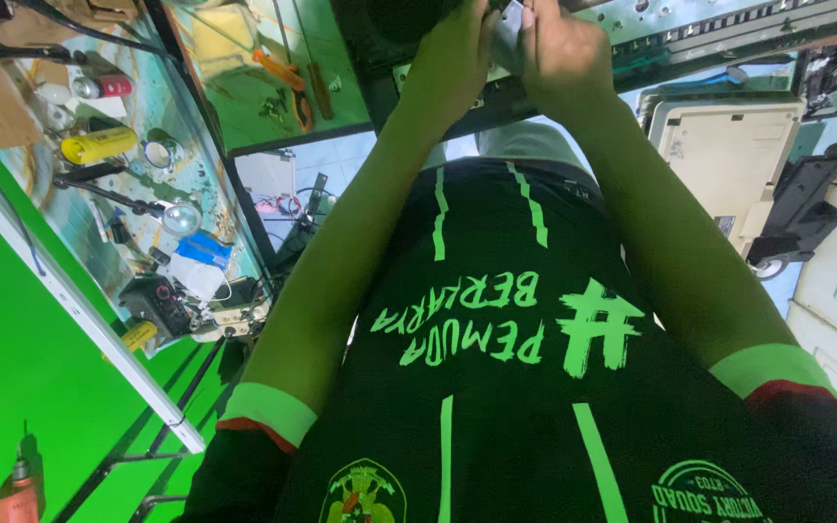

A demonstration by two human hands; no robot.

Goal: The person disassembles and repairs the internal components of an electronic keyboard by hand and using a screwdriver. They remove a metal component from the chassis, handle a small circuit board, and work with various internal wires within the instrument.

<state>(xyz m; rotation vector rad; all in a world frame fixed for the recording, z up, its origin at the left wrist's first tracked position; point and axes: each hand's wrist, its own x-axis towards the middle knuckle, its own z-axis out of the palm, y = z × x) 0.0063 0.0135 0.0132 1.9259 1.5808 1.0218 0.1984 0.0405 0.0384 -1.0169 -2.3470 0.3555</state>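
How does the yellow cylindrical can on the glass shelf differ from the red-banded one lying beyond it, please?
The yellow cylindrical can is plainly larger and yellow all over; the red-banded can is smaller, with a silvery end and a red body. The yellow can lies nearer the person. Both lie on their sides on the cluttered glass shelf.

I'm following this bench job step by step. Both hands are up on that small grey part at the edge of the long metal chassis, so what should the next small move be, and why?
Probably steady the grip before shifting anything: the left hand and right hand both close around the small grey part against the metal chassis, and they hide how it sits.
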